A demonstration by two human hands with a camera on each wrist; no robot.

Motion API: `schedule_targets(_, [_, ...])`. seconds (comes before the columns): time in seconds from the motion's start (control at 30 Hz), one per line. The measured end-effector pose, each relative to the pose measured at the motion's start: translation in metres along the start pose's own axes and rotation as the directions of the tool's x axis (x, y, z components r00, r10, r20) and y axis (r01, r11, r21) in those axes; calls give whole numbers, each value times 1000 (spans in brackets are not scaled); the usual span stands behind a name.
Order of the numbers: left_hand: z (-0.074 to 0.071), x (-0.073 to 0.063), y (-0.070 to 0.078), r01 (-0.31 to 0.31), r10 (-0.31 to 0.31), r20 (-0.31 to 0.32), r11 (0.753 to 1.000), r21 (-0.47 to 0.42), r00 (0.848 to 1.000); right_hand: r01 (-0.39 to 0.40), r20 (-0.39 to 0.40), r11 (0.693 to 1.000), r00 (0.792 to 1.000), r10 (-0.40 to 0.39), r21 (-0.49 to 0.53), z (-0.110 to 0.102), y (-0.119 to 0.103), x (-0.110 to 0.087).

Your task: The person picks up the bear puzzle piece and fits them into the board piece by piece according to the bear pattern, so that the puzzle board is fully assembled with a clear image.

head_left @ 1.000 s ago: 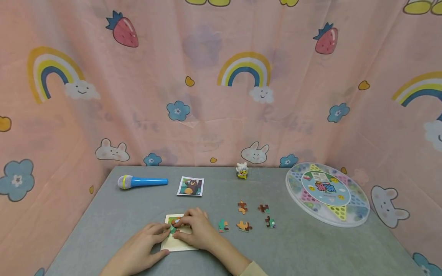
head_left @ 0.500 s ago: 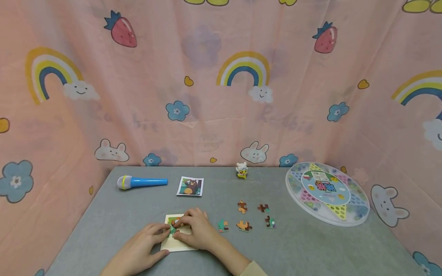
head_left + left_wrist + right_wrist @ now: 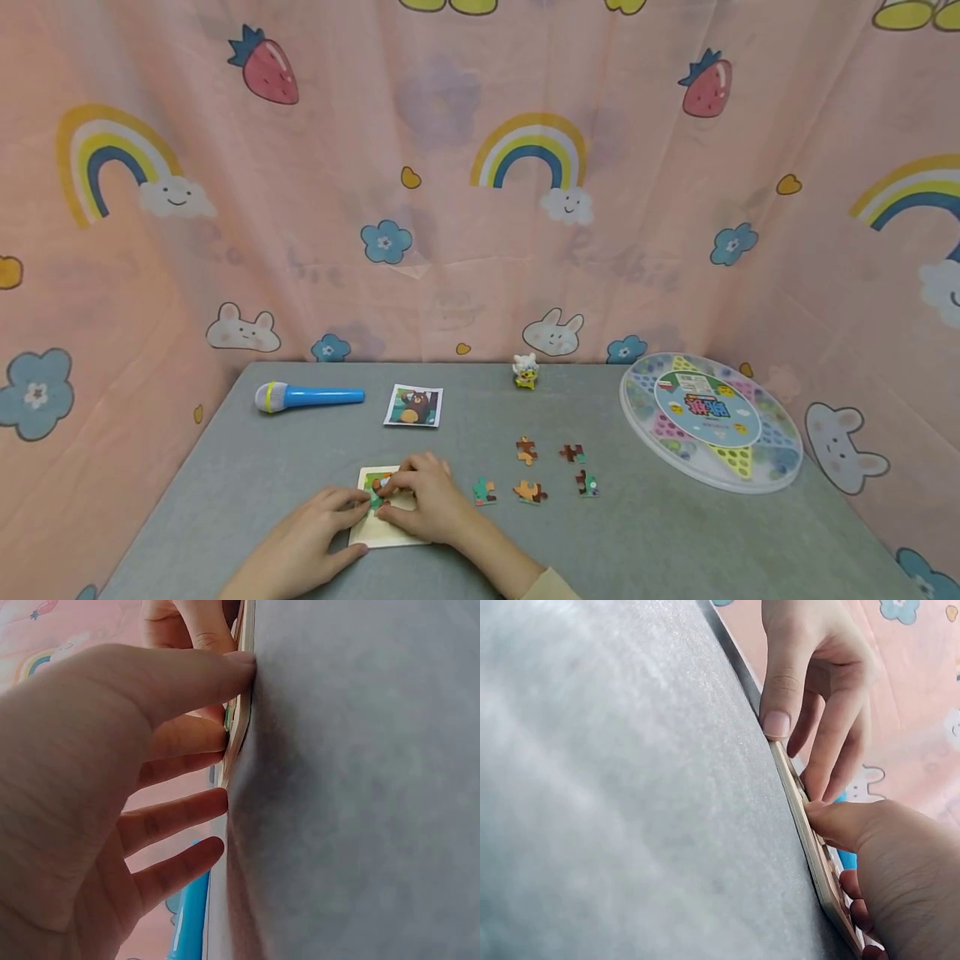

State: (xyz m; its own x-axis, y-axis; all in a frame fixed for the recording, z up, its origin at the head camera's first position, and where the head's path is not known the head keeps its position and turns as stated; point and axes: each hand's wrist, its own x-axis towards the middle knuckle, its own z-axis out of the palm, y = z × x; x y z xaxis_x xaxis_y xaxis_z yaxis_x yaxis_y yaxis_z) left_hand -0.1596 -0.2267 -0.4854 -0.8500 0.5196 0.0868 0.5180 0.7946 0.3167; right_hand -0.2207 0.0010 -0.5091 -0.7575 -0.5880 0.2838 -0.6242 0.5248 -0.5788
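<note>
Pinching a green puzzle piece (image 3: 376, 500) between thumb and forefinger, the right hand (image 3: 431, 500) bends over the cream puzzle board (image 3: 397, 533), which lies flat on the table (image 3: 675, 542). The left hand (image 3: 318, 529) is spread, its thumb touching the board's near corner and its fingers reaching its left side (the piece's exact seating is hidden by fingertips). Just right of the hands lie five loose pieces (image 3: 531, 492). Farther out are a bear card (image 3: 415, 406), a blue microphone (image 3: 315, 395), a small figurine (image 3: 526, 372) and a round game board (image 3: 712, 423).
</note>
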Motion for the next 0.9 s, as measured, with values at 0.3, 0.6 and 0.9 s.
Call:
schedule_targets(0.3, [0, 1, -1, -1, 1, -2, 1000, -15, 1000, 12, 9, 1000, 1000, -12, -2, 2, 1, 0])
schedule_targets(0.6, [0, 0, 0, -8, 8, -14, 1000, -7, 1000, -9, 17, 999, 1000, 8, 31, 0, 0, 0])
schedule_targets(0.9, [-1, 1, 1, 20, -20, 25, 1000, 6, 999, -32, -15, 999, 999, 32, -13, 1, -1, 0])
